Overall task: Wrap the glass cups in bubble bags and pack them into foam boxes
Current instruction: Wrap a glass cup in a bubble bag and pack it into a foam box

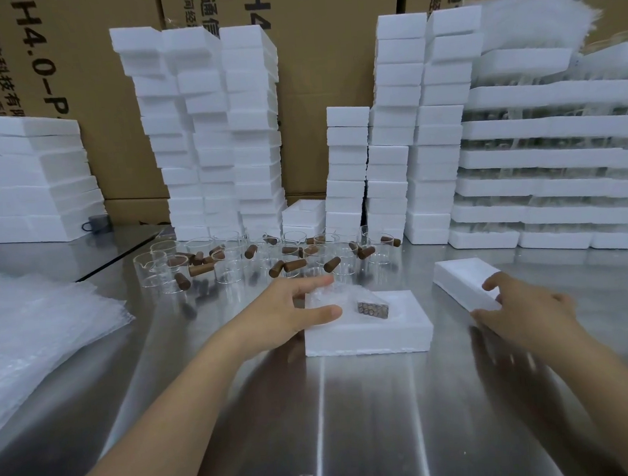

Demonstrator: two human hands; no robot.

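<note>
- Two bare forearms reach in from the near edge over the steel table (355,420).
- Left hand (291,313): thumb and fingers are held apart and curved round the wrapped cup (341,297). The thumb is on its near side and the fingers on its far side.
- Wrapped cup: lies in its bubble bag inside the recess of the open foam box (367,336), at the left end. One brown handle (372,308) shows through the film.
- Right hand (526,312): blurred. It pinches the near right corner of the foam lid (463,275), with the thumb at the near edge and the forefinger on top. The lid lies flat to the right of the box, not touching it.
- Left side: a pile of loose bubble bags (33,331) on the table.
- Beyond the box: a cluster of unwrapped glass cups (232,258) with brown handles.
- Rear: tall foam stacks (253,130) stand either side of a gap, and a grey mug (97,223) sits far left. Printed cardboard cartons (329,51) stand behind everything.
</note>
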